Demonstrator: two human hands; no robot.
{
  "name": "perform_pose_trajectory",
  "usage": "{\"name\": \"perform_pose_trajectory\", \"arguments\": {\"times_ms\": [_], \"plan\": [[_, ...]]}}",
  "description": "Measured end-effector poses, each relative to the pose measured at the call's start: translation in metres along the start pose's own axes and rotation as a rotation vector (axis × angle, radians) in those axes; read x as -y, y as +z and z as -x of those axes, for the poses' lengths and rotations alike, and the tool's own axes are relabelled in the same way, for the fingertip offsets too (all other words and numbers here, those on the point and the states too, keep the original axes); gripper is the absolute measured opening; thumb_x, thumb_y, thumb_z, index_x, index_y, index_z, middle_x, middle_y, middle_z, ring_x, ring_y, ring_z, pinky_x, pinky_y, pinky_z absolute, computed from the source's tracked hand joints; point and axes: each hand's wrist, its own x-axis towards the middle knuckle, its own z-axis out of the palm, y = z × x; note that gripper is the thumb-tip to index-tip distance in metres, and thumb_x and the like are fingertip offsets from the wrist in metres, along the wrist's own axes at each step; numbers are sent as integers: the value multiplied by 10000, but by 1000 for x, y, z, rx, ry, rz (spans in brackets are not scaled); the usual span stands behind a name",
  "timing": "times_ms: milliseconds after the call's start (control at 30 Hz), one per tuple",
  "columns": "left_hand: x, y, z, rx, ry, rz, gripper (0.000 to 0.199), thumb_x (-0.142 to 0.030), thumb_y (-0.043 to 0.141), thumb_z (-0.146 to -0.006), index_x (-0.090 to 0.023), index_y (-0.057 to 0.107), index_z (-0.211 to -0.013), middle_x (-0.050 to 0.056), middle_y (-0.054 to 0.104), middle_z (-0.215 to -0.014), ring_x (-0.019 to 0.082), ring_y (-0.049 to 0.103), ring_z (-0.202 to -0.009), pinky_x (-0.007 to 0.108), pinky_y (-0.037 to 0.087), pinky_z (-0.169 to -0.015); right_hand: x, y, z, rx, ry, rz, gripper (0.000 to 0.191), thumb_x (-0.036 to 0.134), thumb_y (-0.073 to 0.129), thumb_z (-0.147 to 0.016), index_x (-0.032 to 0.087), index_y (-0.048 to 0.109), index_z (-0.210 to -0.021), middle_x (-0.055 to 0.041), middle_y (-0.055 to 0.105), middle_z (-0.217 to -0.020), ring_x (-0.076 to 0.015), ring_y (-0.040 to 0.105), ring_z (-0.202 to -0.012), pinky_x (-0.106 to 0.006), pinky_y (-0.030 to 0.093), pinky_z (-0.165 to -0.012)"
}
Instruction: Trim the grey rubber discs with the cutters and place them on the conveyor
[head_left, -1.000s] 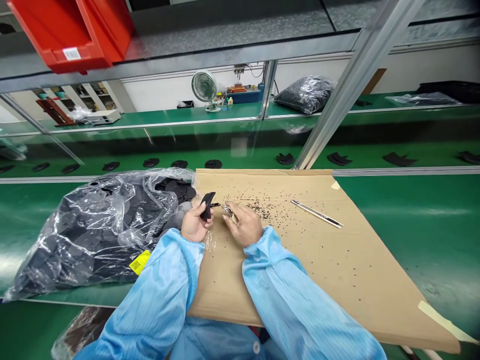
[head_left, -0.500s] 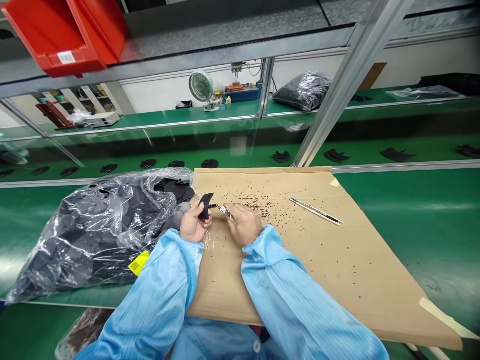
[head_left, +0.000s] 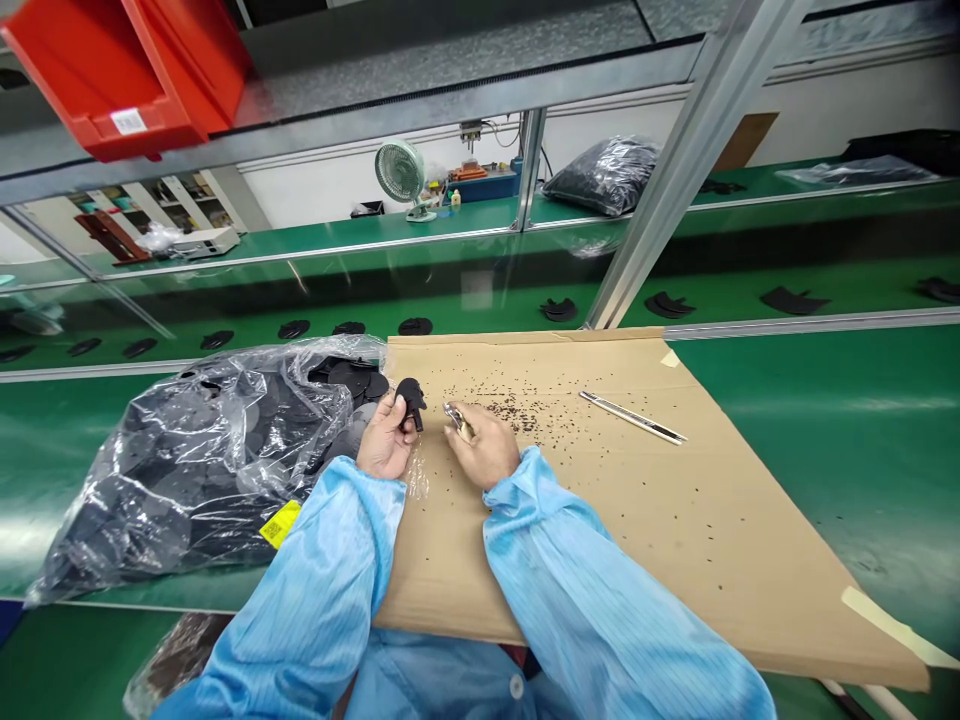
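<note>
Between the thumb and fingers of my left hand (head_left: 384, 443) is a black plastic part (head_left: 410, 398), rounded with a short stem pointing down. My right hand (head_left: 484, 446) is closed around a small pair of nippers (head_left: 456, 418); their metal jaws point toward the black part but stand apart from it. Beneath both hands lies a cardboard sheet (head_left: 585, 560). Many tiny black scraps (head_left: 517, 412) are scattered over it, thickest just beyond my right hand. A slim utility knife (head_left: 634, 418) rests on the cardboard to the right.
A clear plastic bag (head_left: 187, 470) full of black discs lies left of the cardboard. Behind, black parts (head_left: 415, 327) sit in a row along a green conveyor (head_left: 480, 300). A slanted metal post (head_left: 675, 170) rises at the back right. A red bin (head_left: 150, 80) hangs at upper left.
My left hand has turned the black part so its stem now points down instead of toward the nippers. The nippers' jaws have come away from it.
</note>
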Motion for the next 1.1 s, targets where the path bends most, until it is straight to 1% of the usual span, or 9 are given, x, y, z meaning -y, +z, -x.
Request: {"name": "perform_pose_trajectory", "arguments": {"times_ms": [67, 133, 267, 400, 533, 633, 767, 900, 1100], "plan": [[-1, 1, 0, -26, -28, 41, 210, -206, 716, -768, -192, 558, -906, -28, 578, -733, 77, 534, -557, 185, 441, -493, 2, 1, 1, 35, -31, -7, 285, 256, 570, -826, 230, 624, -1106, -44, 685, -943, -203, 618, -866, -299, 475, -782], [-3, 2, 1, -34, -74, 63, 161, -200, 672, -808, -197, 569, -932, -19, 583, -718, 107, 575, -603, 214, 475, -533, 6, 1, 2, 81, -45, -1, 283, 258, 582, -820, 231, 627, -1099, -45, 686, -936, -203, 621, -866, -298, 475, -790], [-6, 4, 2, 1, -173, 86, 101, -219, 621, -854, -150, 593, -922, -15, 538, -666, 69, 503, -510, 154, 360, -414, 13, 1, 3, 175, -60, 19, 297, 263, 601, -814, 224, 629, -1107, -50, 686, -954, -208, 625, -891, -300, 473, -808], [-6, 5, 4, 9, -214, 84, 93, -212, 614, -855, -138, 594, -908, -7, 533, -678, 69, 478, -504, 166, 380, -427, 16, 0, 3, 248, -109, 36, 294, 274, 587, -826, 226, 623, -1113, -49, 686, -968, -208, 626, -903, -296, 467, -813], [-7, 5, 5, 24, -225, 72, 78, -202, 602, -857, -151, 592, -915, -14, 510, -662, 69, 458, -493, 159, 353, -401, 18, -2, 3, 300, -117, 58, 296, 281, 568, -837, 238, 618, -1126, -42, 686, -968, -206, 630, -891, -285, 460, -775], [-8, 4, 5, 42, -235, 34, 98, -213, 631, -837, -164, 596, -914, -15, 503, -657, 66, 448, -482, 150, 323, -375, 19, -4, 3, 317, -111, 66, 304, 288, 562, -841, 259, 618, -1138, -34, 689, -967, -200, 633, -872, -275, 451, -739], [-6, 1, 4, 78, -209, -2, 125, -218, 652, -818, -163, 599, -917, -17, 499, -645, 62, 438, -466, 140, 300, -347, 20, -5, 2, 334, -109, 78, 295, 292, 572, -831, 257, 630, -1118, -30, 692, -938, -193, 633, -841, -263, 438, -705], [-5, 0, 3, 118, -191, -27, 154, -220, 672, -798, -155, 598, -917, -18, 495, -644, 63, 449, -472, 132, 292, -327, 20, -6, 1, 366, -109, 94, 256, 287, 568, -829, 264, 648, -1071, -22, 697, -930, -192, 638, -837, -260, 431, -691], [-6, 3, 6, 109, -195, -98, 174, -246, 687, -788, -147, 599, -901, -12, 484, -626, 63, 433, -462, 125, 264, -315, 19, -10, 0, 413, -119, 92, 271, 220, 559, -806, 279, 669, -1046, -10, 713, -984, -192, 649, -872, -261, 438, -704]]}}
